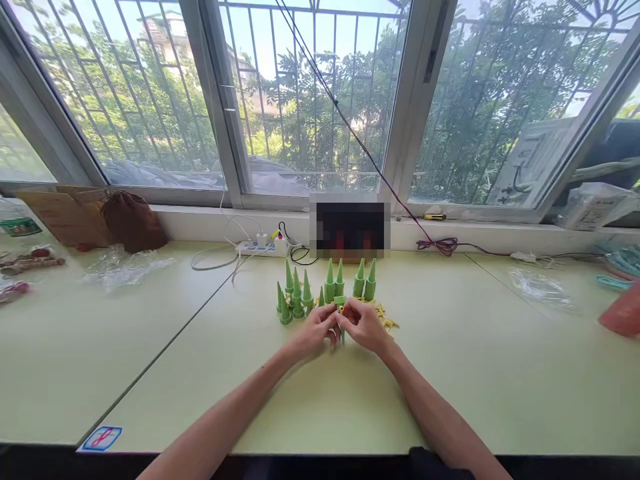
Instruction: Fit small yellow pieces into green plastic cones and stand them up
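Note:
Both my hands meet over the middle of the table, close together. My left hand [319,328] is closed around a green cone [340,300], held upside down with its pointed tip below the fingers. My right hand [367,325] pinches a small yellow piece [342,309] against the cone's wide end; whether it sits inside or only touches cannot be made out. Several similar green cones [297,297] stand point up just beyond and left of my hands, some on stacked bases. A scatter of small yellow pieces [386,317] lies beside my right hand, partly hidden by it.
On the pale green table [200,373], a power strip [263,249] and cables lie at the back. A brown bag [134,221], cardboard box [67,215] and clear plastic [123,267] are left. At right are a red item [621,312] and more plastic [543,288].

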`<state>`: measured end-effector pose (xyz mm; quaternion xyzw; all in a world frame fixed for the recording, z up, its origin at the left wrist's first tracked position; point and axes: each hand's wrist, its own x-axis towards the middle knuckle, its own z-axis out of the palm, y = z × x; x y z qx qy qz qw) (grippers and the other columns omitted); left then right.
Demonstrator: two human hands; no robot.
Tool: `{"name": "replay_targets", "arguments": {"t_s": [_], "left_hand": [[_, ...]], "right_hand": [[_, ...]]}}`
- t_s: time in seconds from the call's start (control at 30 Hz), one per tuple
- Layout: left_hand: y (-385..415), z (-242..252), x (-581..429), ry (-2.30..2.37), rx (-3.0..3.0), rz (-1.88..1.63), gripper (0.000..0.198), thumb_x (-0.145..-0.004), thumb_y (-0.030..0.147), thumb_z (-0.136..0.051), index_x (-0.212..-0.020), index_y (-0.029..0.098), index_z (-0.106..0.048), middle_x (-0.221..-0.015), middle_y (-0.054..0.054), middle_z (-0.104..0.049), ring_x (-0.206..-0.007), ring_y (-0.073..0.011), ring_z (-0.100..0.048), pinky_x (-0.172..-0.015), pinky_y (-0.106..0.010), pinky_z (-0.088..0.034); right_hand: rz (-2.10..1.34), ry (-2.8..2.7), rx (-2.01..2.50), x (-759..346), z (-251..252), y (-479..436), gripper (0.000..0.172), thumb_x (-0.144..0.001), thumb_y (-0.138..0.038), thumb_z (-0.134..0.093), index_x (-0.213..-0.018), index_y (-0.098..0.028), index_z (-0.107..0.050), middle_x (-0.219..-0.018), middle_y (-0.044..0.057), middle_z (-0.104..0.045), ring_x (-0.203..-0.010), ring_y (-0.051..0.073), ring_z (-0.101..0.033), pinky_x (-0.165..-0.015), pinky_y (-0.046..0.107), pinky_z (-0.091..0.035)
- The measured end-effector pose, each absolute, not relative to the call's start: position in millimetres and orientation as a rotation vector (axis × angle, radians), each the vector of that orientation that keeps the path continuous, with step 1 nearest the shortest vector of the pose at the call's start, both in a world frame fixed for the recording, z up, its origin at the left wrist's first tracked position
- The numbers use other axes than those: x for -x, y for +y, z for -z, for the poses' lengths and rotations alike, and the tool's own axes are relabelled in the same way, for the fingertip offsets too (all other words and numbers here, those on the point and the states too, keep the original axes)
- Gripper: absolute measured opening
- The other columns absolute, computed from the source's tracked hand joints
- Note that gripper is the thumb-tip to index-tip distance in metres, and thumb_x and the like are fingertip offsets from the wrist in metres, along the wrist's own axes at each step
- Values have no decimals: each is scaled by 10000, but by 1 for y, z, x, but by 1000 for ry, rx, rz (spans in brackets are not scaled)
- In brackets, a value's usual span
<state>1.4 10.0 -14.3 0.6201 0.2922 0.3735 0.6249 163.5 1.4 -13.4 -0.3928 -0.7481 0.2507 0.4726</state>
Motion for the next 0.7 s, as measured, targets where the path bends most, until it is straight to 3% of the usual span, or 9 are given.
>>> {"name": "replay_targets", "arguments": {"t_s": [0.7], "left_hand": [[11,17,-1,638,-1389,-845,388,-839,521,-609,-773,152,-510,-575,44,-499,-473,-81,-503,-458,-216,-439]], "right_hand": [[-677,-1842,909,-165,14,2,210,-837,-262,-558,-684,-197,-429,-591,-46,-430,-525,96,-374,-489,229,-306]]}}
